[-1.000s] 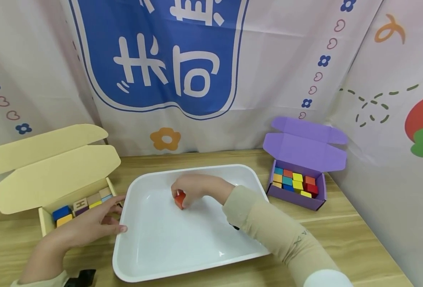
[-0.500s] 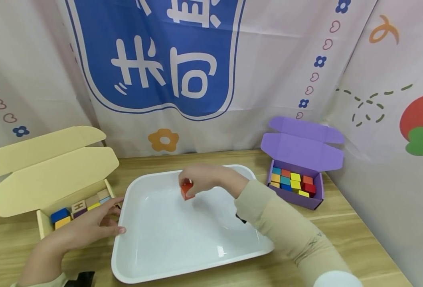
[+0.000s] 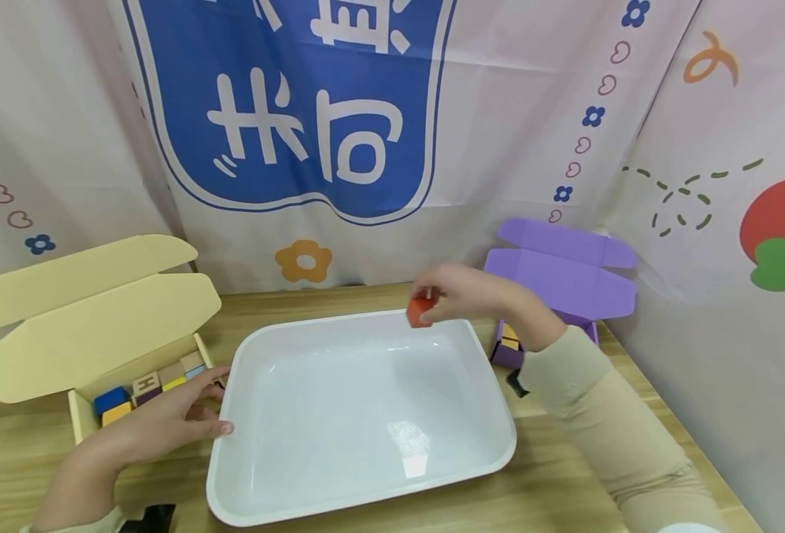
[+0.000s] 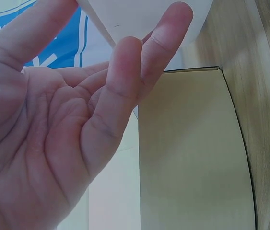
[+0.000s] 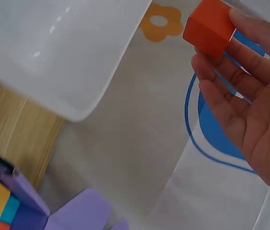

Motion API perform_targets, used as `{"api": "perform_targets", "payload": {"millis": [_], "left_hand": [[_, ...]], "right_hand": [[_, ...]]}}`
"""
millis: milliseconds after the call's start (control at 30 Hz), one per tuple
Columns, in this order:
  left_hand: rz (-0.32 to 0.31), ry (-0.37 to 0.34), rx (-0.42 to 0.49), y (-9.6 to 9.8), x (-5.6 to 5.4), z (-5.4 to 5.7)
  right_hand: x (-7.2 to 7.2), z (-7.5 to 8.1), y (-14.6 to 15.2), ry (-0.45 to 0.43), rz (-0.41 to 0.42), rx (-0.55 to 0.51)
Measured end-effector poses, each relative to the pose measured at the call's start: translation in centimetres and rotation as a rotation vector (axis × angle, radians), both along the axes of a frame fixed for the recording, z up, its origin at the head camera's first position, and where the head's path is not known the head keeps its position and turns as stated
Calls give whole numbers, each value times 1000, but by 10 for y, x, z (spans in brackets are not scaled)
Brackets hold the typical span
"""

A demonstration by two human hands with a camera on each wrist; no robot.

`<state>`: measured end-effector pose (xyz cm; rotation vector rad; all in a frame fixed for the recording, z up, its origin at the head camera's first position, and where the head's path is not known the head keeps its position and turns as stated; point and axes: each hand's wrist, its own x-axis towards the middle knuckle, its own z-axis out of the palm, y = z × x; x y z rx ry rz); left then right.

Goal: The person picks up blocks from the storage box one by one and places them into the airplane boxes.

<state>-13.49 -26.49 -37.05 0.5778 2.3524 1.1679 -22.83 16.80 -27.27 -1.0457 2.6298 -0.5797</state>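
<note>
Between thumb and fingertips my right hand [image 3: 466,292] pinches an orange-red cube [image 3: 421,312], held up over the far right rim of the white tray [image 3: 359,502]. The right wrist view shows the cube [image 5: 210,26] plainly, with the thumb on one face and fingers beneath it. My left hand [image 3: 162,414] lies at the tray's left rim, thumb and fingertips right at the edge. In the left wrist view the left hand [image 4: 63,120] has its fingers loosely extended around nothing. Nothing lies inside the tray.
An open yellow box [image 3: 81,414] with several wooden blocks stands at the left, partly behind my left forearm. At the right is an open purple box [image 3: 509,357] of coloured cubes, largely hidden by my right arm. A printed curtain [image 3: 499,148] hangs behind the table.
My right hand has lifted the orange-red cube off the tray floor and carried it right and away to the far right rim. The left hand has stayed at the left rim.
</note>
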Motion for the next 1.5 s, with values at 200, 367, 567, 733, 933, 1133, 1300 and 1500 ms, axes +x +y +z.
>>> {"api": "perform_targets", "payload": {"millis": [200, 367, 567, 733, 933, 1133, 1300, 1500], "left_hand": [[3, 2, -17, 1, 0, 0], [-3, 11, -29, 1, 0, 1], [-3, 8, -28, 0, 0, 1], [-5, -3, 1, 0, 0, 0], [-1, -3, 1, 0, 0, 0], [3, -3, -14, 0, 0, 1], [17, -15, -24, 0, 1, 2], [20, -18, -31, 1, 1, 3]], "right_hand": [[15, -3, 60, -2, -140, -32], [28, -9, 102, 5, -218, -67], [37, -20, 138, 39, -280, -74], [41, -32, 159, 8, -332, -47], [42, -48, 179, -8, -343, -15], [42, -63, 190, -26, -367, -6], [43, -71, 190, -58, -385, -24], [43, -77, 189, -65, -374, 2]]}}
